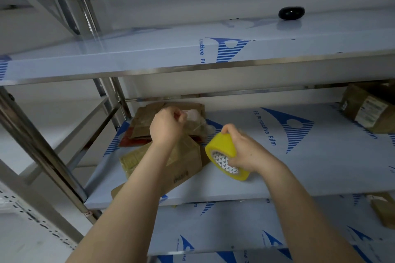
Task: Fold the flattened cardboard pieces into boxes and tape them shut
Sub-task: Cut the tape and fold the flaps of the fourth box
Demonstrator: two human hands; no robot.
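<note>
Yellow tape roll in right hand, core towards camera.

Two hands show, the left hand and the right hand, with one roll of yellow tape, one scrap of clear film and one black rounded object. Three film-covered shelves are in view: upper shelf, middle shelf, lower shelf. Cardboard: one barcoded box, one labelled box, one lower piece, and a flattened pile too overlapped to count.
</note>
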